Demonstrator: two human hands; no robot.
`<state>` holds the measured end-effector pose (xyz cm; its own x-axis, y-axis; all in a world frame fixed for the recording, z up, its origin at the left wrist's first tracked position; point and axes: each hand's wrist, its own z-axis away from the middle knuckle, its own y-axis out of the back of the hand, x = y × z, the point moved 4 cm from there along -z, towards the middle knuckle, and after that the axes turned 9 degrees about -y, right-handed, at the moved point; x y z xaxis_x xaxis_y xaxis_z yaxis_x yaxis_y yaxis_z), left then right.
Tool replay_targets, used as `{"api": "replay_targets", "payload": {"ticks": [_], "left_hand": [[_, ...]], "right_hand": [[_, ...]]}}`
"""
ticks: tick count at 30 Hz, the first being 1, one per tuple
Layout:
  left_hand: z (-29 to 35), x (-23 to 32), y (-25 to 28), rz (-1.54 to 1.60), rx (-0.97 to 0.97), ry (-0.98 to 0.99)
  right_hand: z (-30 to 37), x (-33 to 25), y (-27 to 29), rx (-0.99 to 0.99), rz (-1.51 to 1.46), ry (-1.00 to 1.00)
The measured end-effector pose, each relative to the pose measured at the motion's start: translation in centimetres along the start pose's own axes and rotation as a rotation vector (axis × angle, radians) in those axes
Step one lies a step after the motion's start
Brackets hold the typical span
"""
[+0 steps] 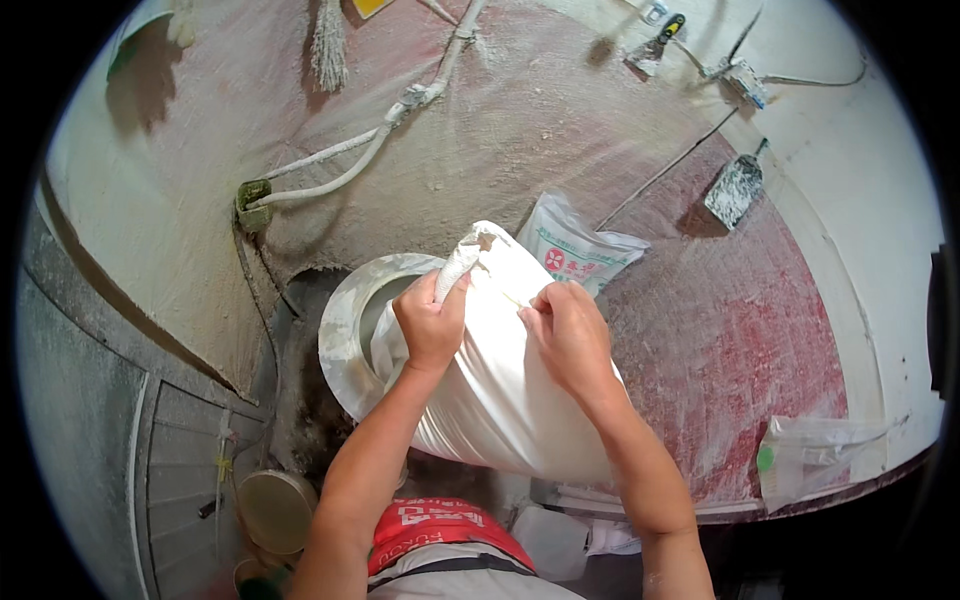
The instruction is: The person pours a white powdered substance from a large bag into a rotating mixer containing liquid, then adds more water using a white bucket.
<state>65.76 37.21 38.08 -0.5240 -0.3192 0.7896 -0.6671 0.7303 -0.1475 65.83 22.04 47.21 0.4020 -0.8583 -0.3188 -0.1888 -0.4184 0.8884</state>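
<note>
A large, full white sack (500, 400) lies tilted in front of me, its top end pointing away. My left hand (432, 318) is closed round the gathered, twisted corner at that end. On the right side of the sack's top edge, my right hand (567, 330) is closed in a pinch at the seam. A thin pale yellow thread (512, 300) shows by its fingertips, so the pinch appears to be on this thread. Left of the sack is a round white-rimmed opening (343, 340), partly covered by the sack and my left hand.
A printed clear plastic bag (580, 245) sits behind the sack. On the dusty reddish surface are a scoop (738, 188), a scraper (655, 45), a socket (745, 82) and a brush (328, 50). White pipes (380, 140) run upper left. A round bucket (277, 510) stands lower left.
</note>
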Motion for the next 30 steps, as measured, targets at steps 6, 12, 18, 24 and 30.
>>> {"api": "replay_targets", "payload": {"ticks": [6,12,18,24,30], "left_hand": [[-0.4,-0.7,-0.2,0.03,0.028,-0.024],[-0.5,-1.7,0.2,-0.061,-0.019,0.046],[-0.7,-1.6,0.0,0.0,0.024,-0.009],[-1.6,-1.6,0.0,0.192,-0.125,0.069],[-7.7,-2.8,-0.1,0.783,-0.714,0.345]], "right_hand": [[0.0,-0.8,-1.6,0.177,0.054,-0.047],[-0.5,-1.7,-2.5,0.245,0.077,0.065],[-0.9,-1.6,-3.2,0.28,0.074,-0.004],[-0.8,-0.5,-2.8,0.34,-0.148,0.04],[-0.7,-0.1,-2.5,0.418,-0.276,0.112]]}}
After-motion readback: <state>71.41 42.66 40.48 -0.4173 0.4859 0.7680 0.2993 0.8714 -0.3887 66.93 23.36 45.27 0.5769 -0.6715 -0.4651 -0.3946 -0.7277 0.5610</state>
